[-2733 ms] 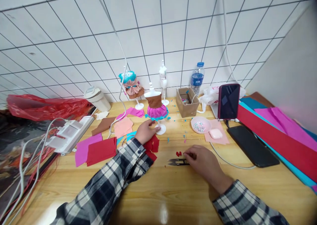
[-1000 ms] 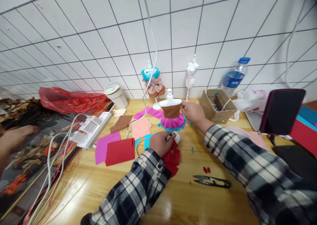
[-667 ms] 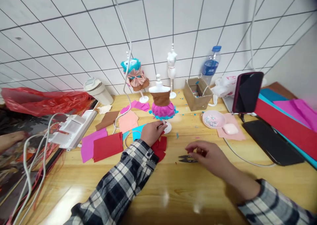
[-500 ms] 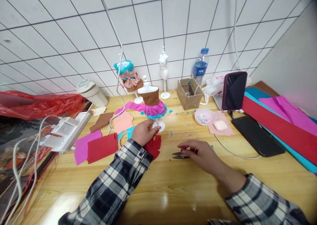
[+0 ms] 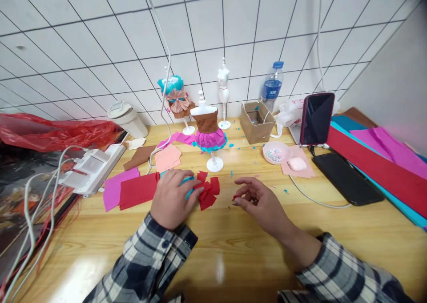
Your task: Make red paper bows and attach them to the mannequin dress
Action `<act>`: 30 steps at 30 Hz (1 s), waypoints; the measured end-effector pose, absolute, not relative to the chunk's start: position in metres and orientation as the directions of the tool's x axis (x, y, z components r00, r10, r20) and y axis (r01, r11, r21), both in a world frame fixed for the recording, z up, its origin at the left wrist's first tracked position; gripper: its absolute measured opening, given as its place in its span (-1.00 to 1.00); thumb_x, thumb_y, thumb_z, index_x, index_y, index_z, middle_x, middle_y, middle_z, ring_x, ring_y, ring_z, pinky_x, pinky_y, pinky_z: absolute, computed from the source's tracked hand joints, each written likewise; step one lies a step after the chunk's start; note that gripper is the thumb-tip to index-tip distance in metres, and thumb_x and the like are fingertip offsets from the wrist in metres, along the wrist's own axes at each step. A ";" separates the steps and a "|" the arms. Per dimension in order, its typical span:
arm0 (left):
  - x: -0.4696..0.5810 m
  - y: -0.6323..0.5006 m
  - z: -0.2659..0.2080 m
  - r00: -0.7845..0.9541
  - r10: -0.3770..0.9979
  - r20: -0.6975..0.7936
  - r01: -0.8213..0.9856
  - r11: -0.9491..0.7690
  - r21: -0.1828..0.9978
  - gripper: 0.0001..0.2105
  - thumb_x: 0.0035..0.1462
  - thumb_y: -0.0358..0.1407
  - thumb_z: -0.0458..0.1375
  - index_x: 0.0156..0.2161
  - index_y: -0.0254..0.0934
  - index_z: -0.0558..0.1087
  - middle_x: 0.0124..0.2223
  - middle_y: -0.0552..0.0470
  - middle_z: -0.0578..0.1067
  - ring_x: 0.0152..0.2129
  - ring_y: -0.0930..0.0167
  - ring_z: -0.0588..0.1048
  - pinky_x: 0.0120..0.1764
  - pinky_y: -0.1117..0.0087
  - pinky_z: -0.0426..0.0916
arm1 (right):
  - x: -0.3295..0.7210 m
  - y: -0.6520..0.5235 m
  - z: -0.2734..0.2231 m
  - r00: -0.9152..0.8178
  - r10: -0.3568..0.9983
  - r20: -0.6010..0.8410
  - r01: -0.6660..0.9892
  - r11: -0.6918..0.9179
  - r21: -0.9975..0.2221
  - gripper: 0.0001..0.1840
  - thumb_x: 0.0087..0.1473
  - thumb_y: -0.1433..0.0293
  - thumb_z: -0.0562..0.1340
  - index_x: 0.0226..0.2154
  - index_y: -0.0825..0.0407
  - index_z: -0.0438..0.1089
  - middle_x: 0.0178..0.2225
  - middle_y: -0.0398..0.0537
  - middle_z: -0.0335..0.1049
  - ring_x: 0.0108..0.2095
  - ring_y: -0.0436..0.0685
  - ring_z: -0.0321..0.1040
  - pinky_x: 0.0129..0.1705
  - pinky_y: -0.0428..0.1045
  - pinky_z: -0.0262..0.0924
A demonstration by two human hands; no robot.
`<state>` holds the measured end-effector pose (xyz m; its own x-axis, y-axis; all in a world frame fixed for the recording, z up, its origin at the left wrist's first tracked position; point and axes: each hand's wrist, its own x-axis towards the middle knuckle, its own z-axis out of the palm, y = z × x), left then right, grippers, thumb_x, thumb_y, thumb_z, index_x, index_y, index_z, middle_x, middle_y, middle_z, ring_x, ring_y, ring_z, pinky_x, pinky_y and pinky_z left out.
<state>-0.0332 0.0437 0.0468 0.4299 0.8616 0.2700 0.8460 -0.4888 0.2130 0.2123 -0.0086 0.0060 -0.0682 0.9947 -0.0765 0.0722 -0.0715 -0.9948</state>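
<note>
My left hand rests low over a piece of blue paper, its thumb apart from the fingers. The thumb tip reaches the edge of several cut red paper pieces. To the right, my right hand has thumb and fingers closed around small thread snips, mostly hidden by the hand, with a red bit showing at the fingertips. Behind the red pieces stands a small white mannequin on a round base, dressed in a brown top and a pink skirt with blue trim.
Two more mannequins, one dressed and one bare, stand by the tiled wall. A cardboard box, water bottle, bead dish and phones lie right. Red sheets and a power strip are left.
My left hand has let go of the mannequin's base and come back left and down to the papers. The snips' blades, visible before, are now mostly hidden in my right hand.
</note>
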 end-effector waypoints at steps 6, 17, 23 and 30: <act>-0.012 0.033 0.037 0.419 0.897 0.141 0.607 -0.393 0.690 -0.68 0.15 -0.02 0.07 -0.34 -0.15 0.58 -0.32 -0.03 0.56 -0.35 0.34 0.49 -0.22 0.34 0.39 | 0.205 -0.019 0.008 -0.064 0.996 -0.058 0.176 -0.046 -0.983 -0.71 -0.04 0.40 0.26 -0.19 -0.02 0.28 -0.39 -0.16 0.43 -0.49 -0.04 0.27 -0.45 -0.11 0.17; 0.023 0.002 0.014 0.454 0.890 0.038 0.637 -0.355 0.684 -0.79 0.14 -0.17 0.10 -0.36 -0.19 0.54 -0.39 0.03 0.57 -0.44 0.39 0.49 -0.34 0.41 0.35 | 0.209 -0.028 0.003 -0.157 0.987 0.037 0.400 0.098 -0.911 -0.81 -0.02 0.42 0.23 -0.32 -0.05 0.20 -0.36 -0.22 0.47 -0.59 -0.07 0.20 -0.49 -0.12 0.13; -0.007 0.022 0.022 0.503 0.863 0.045 0.801 -0.485 0.350 -0.76 0.17 -0.17 0.05 -0.30 -0.22 0.53 -0.28 -0.06 0.55 -0.29 0.30 0.48 -0.17 0.30 0.35 | 0.216 -0.023 -0.001 -0.217 0.973 0.083 0.449 0.174 -0.876 -0.77 0.02 0.49 0.18 -0.21 -0.04 0.35 -0.35 -0.19 0.46 -0.47 -0.04 0.29 -0.37 -0.10 0.19; -0.088 0.024 0.029 0.319 0.917 -0.241 0.945 -0.327 0.008 -0.34 0.02 0.12 0.10 0.17 -0.19 0.28 0.19 -0.18 0.30 0.05 -0.01 0.33 0.03 -0.01 0.26 | 0.223 -0.014 -0.007 -0.195 0.981 -0.012 0.386 0.066 -0.920 -0.71 0.01 0.49 0.20 -0.17 -0.01 0.47 -0.34 -0.13 0.49 -0.49 -0.05 0.30 -0.38 -0.10 0.21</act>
